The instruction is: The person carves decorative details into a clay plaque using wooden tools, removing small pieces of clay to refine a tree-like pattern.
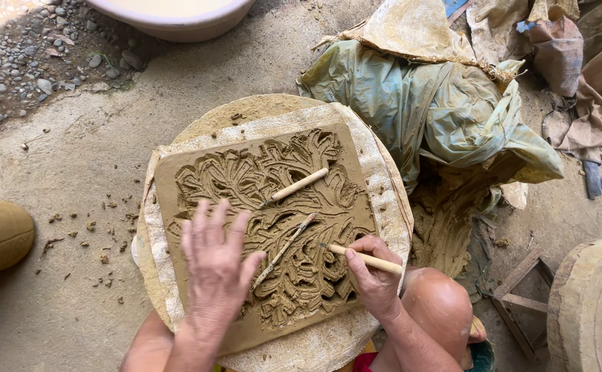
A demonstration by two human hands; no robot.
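the left hand lies flat, fingers spread and released, on the carved clay slab at the frame's centre. the right hand pinches a wooden carving tool, tip in the clay. two more wooden tools rest on the slab.

Pale basin cut off at top

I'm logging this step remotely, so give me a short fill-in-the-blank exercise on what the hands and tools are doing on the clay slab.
1. The right hand holds a wooden ____ to the clay slab.
2. The left hand rests ____ on the carving.
3. ____ spare tools lie loose on the slab.

Missing words: tool; flat; Two
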